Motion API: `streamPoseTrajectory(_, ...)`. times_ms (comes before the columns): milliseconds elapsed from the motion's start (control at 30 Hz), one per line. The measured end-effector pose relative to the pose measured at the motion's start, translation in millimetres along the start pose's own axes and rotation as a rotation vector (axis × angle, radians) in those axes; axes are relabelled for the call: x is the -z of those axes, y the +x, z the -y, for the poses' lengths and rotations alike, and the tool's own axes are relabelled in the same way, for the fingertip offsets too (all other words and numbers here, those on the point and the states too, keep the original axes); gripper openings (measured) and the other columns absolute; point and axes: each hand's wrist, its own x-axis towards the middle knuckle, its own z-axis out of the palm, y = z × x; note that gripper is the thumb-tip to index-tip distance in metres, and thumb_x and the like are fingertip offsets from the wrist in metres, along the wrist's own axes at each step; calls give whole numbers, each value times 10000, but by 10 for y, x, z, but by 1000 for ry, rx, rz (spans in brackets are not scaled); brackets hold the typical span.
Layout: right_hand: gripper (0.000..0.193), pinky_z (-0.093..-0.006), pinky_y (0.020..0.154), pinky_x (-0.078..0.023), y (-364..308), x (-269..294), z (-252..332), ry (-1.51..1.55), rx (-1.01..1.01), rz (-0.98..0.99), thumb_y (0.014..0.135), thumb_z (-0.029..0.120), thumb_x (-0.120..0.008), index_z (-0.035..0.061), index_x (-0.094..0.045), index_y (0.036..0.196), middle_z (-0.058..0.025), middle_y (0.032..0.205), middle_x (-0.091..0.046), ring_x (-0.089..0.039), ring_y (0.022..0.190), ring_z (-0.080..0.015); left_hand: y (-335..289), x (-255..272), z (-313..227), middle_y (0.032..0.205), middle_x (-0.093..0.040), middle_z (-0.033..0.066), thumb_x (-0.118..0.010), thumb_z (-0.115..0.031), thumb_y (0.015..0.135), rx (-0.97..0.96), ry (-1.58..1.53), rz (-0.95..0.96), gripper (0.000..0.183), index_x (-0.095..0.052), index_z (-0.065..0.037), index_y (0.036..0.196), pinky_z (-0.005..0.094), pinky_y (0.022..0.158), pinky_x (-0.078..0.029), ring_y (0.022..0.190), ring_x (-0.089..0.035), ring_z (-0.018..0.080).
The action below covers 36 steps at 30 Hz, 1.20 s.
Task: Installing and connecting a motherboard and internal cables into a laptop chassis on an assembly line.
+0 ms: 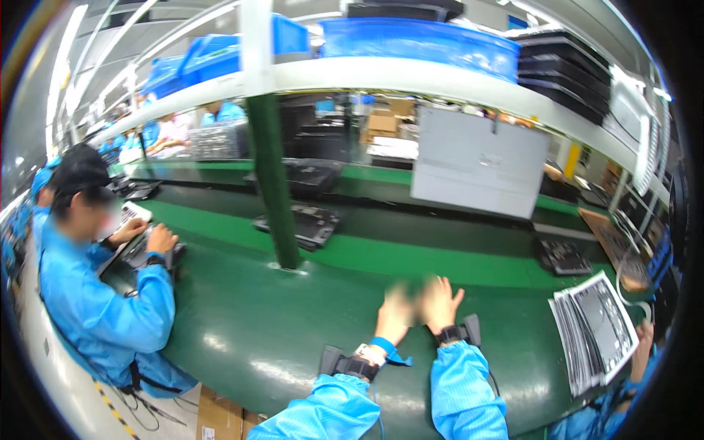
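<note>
Both my hands are held close together over the green bench top [315, 312], near its middle. My left hand [396, 317] shows its back, but its fingers are smeared, so I cannot make out how they are bent. On that wrist are a black band and a blue strap [392, 352] with a thin cord hanging down. My right hand [440, 302] is open, its thumb standing apart from the fingers. A black band [450, 334] circles the right wrist. No object shows in or under either hand, though the gap between them is blurred.
A green post [273, 176] rises from the bench. Dark device parts [312, 226] and another dark unit [563, 257] lie beyond. Printed sheets [587, 337] are stacked at right, near another person's hand [643, 345]. A co-worker [110, 286] handles a device at left.
</note>
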Motion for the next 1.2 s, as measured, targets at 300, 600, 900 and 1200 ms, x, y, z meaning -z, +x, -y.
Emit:
streamPoseTrajectory(300, 305, -406, 950, -386, 241, 52, -272, 226, 3, -125, 792, 172, -593, 19, -610, 1056, -127, 1126, -601, -523, 1110, -275, 9, 114, -20, 1252, -482, 187, -549, 6, 810, -194, 194, 85, 455, -458, 26, 1255, 304, 779, -520, 944, -612, 241)
streamPoseTrajectory(600, 386, -439, 868, -404, 624, 199, -1827, -407, -217, -198, 682, 182, -645, 44, -559, 1032, -133, 1225, -484, -394, 1197, -313, -5, 112, -56, 1232, -484, 180, -542, 11, 811, -194, 234, 115, 376, -497, 34, 1183, 319, 794, -514, 962, -599, 247)
streamPoseTrajectory(900, 664, -587, 973, -360, 1031, 317, -2777, -373, -776, -106, 745, 303, -722, 38, -407, 1266, -172, 1396, -320, -238, 1324, -398, 4, 31, -183, 1126, -526, 110, -571, 15, 785, -147, 324, 154, 270, -562, -7, 1053, 280, 674, -508, 853, -588, 196)
streamPoseTrajectory(1200, 134, -452, 800, -444, 1566, 124, -2960, -1017, -594, 78, 803, 161, -578, 181, -703, 759, -30, 812, -695, -663, 816, -210, 160, 32, -190, 1038, -573, 96, -589, -16, 754, -174, 413, 116, 204, -586, -22, 957, 327, 729, -472, 724, -584, 200)
